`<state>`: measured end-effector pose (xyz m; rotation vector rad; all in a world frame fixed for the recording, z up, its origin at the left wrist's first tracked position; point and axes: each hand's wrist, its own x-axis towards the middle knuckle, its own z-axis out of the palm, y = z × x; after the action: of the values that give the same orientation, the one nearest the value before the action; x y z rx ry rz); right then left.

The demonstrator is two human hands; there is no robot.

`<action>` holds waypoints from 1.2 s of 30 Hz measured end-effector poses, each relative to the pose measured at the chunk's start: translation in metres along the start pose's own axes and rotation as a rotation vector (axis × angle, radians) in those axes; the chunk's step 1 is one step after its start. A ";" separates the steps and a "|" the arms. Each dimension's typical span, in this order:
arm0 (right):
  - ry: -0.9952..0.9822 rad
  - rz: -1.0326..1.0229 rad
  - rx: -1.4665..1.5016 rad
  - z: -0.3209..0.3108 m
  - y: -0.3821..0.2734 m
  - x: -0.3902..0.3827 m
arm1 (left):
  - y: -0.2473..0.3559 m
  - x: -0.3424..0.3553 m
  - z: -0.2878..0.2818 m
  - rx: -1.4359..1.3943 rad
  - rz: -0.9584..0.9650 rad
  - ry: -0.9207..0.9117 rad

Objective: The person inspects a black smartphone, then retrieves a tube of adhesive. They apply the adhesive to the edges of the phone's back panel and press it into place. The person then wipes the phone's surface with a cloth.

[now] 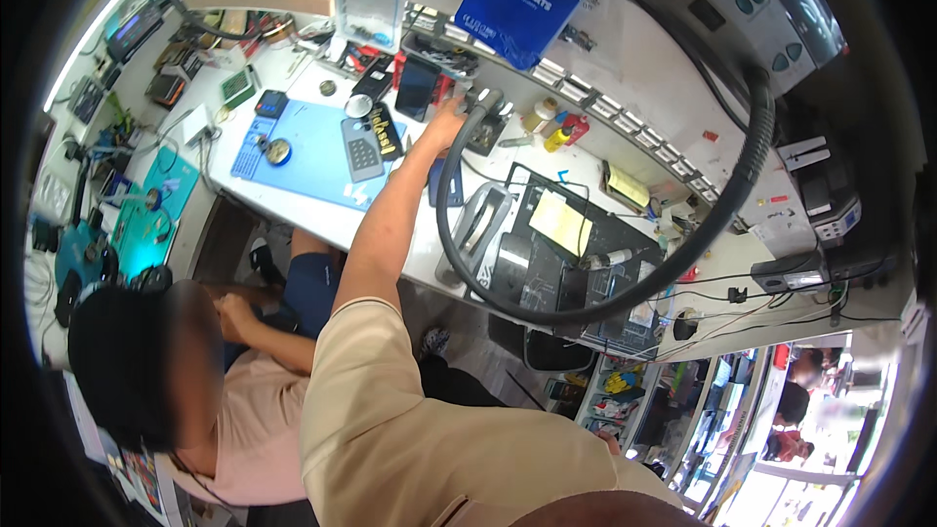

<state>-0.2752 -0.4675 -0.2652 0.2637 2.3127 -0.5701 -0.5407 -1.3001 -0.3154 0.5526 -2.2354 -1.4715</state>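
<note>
My left hand (447, 122) reaches over the back of the white workbench (322, 226), at the black hose's head (480, 105); its fingers are bent and partly hidden, so what they grip is unclear. Nearby lie a dark phone (418, 88), a grey phone-shaped piece (362, 148) on a blue mat (312, 171), a round white tin (357, 107) and a navy phone (444, 182). A sliver of my right hand (610, 441) shows beyond my beige shirt, its fingers mostly hidden.
A seated person in pink (254, 410) is at lower left. The hose loops over a grey device (473, 229) and black mat (605, 312) toward a wall-side machine (732, 0). A teal mat (146, 224) lies left; blue packaging (512, 0) hangs above.
</note>
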 end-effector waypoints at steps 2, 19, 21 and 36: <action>-0.001 0.027 0.003 0.003 -0.007 -0.005 | -0.018 0.023 0.008 0.096 -0.056 0.036; -0.034 0.061 0.061 0.022 0.011 0.009 | 0.047 -0.005 -0.021 0.689 -0.055 0.019; -0.046 0.037 0.069 0.025 0.022 0.019 | 0.054 -0.021 -0.030 0.730 -0.033 0.009; -0.108 -0.300 -0.065 0.039 0.046 0.087 | 0.236 -0.335 -0.146 0.177 -0.158 0.325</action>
<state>-0.2976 -0.4437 -0.3655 -0.1449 2.2749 -0.6370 -0.2063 -1.1474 -0.0838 0.9703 -2.1101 -1.1593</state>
